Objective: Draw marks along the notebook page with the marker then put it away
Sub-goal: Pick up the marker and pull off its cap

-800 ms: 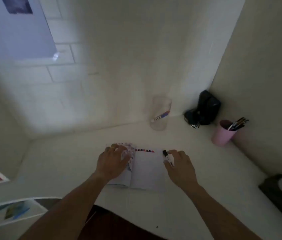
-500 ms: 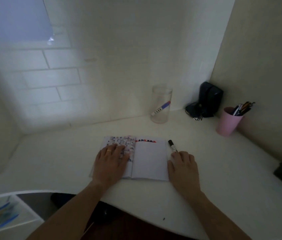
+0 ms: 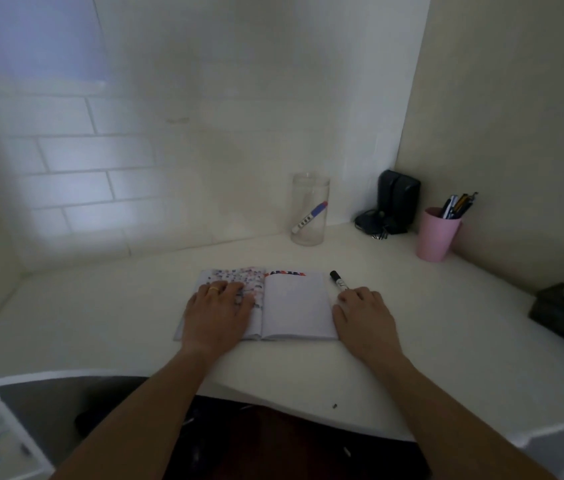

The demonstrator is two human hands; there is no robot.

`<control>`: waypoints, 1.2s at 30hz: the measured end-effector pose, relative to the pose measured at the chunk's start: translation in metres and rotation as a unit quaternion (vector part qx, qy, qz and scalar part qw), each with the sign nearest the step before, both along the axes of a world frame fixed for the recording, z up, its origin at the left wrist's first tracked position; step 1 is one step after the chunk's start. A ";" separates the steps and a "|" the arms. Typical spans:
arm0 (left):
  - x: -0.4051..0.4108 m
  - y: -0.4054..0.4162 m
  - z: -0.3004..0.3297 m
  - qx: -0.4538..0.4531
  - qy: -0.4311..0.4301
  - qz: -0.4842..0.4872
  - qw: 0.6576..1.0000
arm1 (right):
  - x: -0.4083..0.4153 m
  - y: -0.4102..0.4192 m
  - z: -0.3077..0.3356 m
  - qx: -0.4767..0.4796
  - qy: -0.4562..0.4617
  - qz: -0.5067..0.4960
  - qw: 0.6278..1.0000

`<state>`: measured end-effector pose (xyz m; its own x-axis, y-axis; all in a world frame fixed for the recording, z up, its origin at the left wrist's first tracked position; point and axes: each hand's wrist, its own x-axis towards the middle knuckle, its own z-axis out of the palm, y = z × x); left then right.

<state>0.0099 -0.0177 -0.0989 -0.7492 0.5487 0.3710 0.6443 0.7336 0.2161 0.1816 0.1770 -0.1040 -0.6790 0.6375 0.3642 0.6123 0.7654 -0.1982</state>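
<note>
Since the earlier frames, the right hand [image 3: 365, 318] has slid back off the black-capped white marker [image 3: 339, 280], which now lies on the white desk [image 3: 446, 341] just beside the page edge, its near end at the fingertips. That hand lies flat and spread, gripping nothing. Level with it, the left hand [image 3: 219, 313] presses flat on the patterned left page of the small open paper notebook [image 3: 294, 306], likewise holding nothing. Beyond stand a clear glass jar [image 3: 309, 209] and a pink plastic cup [image 3: 436, 233]. A careless nudge from those fingertips could roll the marker away across the desk.
</note>
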 end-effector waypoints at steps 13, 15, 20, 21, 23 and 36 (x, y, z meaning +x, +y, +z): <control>-0.005 0.005 -0.003 0.000 0.025 -0.012 1.000 | -0.010 0.012 -0.007 0.038 0.021 -0.002 0.999; -0.007 0.005 -0.006 -0.006 0.025 -0.016 1.000 | -0.011 0.014 -0.009 0.042 0.030 0.008 0.999; -0.011 0.003 -0.006 -0.043 0.014 -0.017 0.999 | -0.010 0.012 -0.008 0.026 0.079 0.032 0.996; -0.011 0.003 -0.003 -0.052 0.017 -0.018 0.998 | -0.009 0.012 -0.007 0.015 0.097 0.041 0.994; -0.013 0.005 0.007 -0.093 0.031 -0.017 0.995 | -0.007 0.014 -0.006 -0.008 0.137 0.061 0.989; -0.081 0.076 0.073 -0.092 -0.068 -0.113 0.987 | -0.082 0.048 0.056 -0.309 0.405 0.044 0.859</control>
